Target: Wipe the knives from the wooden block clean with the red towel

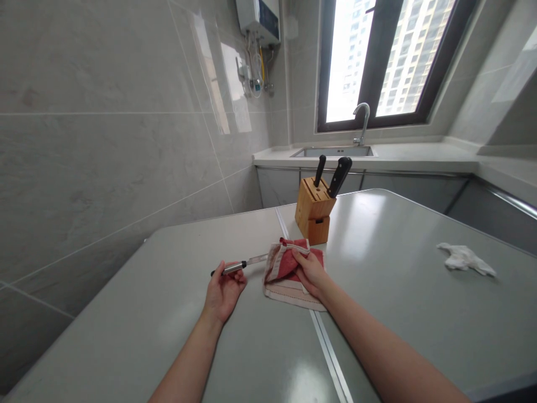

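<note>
My left hand point(225, 291) is closed around the silver-and-black handle of a slim utensil point(235, 267), held level above the table. Its narrow, flat metal part points right and runs into a red-and-white towel point(285, 274). That far end is hidden in the folds, so I cannot tell its exact kind. With thumb on top, my right hand point(311, 272) grips the bunched towel around the hidden end. The towel's lower edge hangs down at the table surface. Just behind the towel stands a wooden knife block point(315, 215) with two black-handled knives point(339, 176) in its slots.
The pale table point(176, 330) has a metal seam point(331, 355) running under the towel. A crumpled white tissue point(465, 259) lies at the right. Behind are a counter with a sink point(335, 151), a faucet point(364, 120) and a window. A tiled wall point(104, 157) borders the left.
</note>
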Demonstrator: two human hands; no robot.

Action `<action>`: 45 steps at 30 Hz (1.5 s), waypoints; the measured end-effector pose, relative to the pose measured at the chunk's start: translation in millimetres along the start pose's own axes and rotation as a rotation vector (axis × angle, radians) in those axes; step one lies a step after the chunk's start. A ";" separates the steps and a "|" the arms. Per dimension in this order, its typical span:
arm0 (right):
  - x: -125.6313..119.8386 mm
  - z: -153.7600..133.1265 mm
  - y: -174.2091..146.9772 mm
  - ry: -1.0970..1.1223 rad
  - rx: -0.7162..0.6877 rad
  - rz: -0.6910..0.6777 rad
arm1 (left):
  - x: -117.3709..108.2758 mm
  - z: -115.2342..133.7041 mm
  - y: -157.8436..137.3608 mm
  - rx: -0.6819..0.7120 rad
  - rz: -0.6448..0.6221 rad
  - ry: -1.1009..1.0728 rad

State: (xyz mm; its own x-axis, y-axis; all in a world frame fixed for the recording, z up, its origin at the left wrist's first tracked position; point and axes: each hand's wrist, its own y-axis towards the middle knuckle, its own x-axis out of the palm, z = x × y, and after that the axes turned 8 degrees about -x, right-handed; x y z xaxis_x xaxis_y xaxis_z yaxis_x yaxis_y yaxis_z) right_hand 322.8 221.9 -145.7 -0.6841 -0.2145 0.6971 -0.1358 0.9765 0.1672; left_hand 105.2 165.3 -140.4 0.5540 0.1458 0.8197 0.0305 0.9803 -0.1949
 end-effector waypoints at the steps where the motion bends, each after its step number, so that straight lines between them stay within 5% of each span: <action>1: 0.1 0.2 0.2 0.003 -0.001 0.008 | -0.3 0.1 0.2 0.001 0.001 -0.005; 45: -4.6 5.9 5.2 0.045 -0.049 0.100 | -3.0 1.1 1.7 0.007 -0.008 -0.051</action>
State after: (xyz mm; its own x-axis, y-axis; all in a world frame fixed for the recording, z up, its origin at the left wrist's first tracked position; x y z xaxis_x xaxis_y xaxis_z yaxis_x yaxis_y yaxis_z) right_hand 321.1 228.1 -152.1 -0.6596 -0.1180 0.7423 -0.0326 0.9912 0.1286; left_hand 102.7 166.6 -142.6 0.5106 0.1445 0.8476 0.0286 0.9824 -0.1847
